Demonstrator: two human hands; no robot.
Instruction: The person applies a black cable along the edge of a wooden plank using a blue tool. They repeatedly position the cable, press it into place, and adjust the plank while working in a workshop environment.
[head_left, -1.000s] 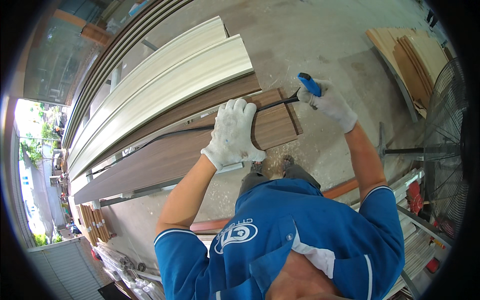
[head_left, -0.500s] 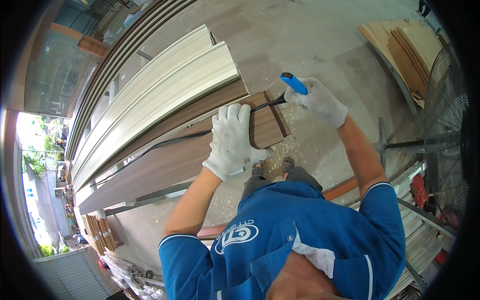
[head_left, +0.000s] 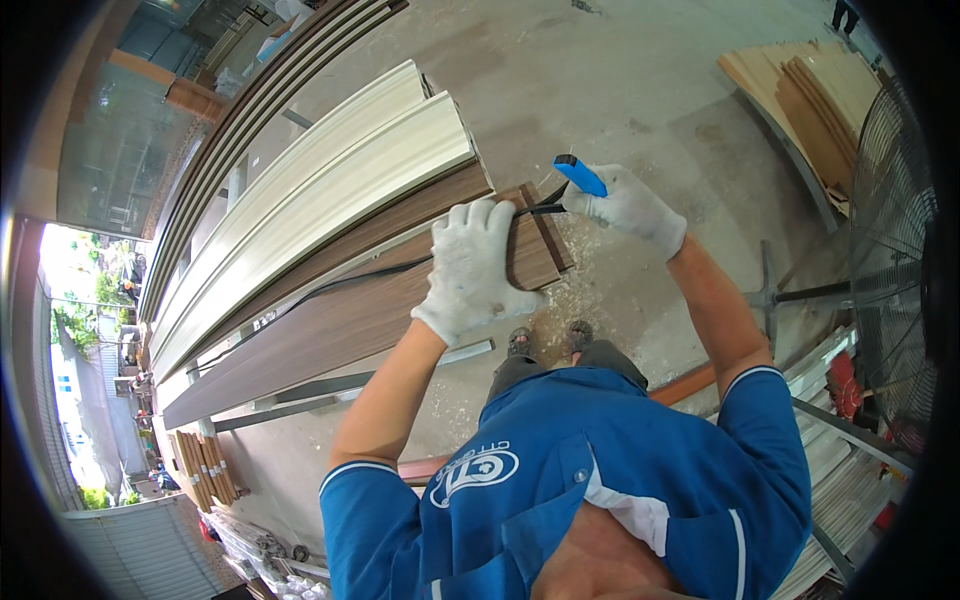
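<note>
I stand in an open-sided woodworking yard. Long cream panels [head_left: 330,190] and brown boards [head_left: 330,320] lie stacked over a dusty concrete floor [head_left: 620,80]. More planks [head_left: 810,90] and a big fan [head_left: 900,260] sit nearby.

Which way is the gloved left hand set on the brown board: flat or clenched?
Flat. The left hand lies palm down with fingers spread on the brown board, near its end.

A single head-worn fisheye view looks steeply down from above the person's own chest, close to both hands [head_left: 540,240] and the near end of the brown panel [head_left: 330,320]. The concrete floor [head_left: 620,80] curves away toward the dark rim.
</note>
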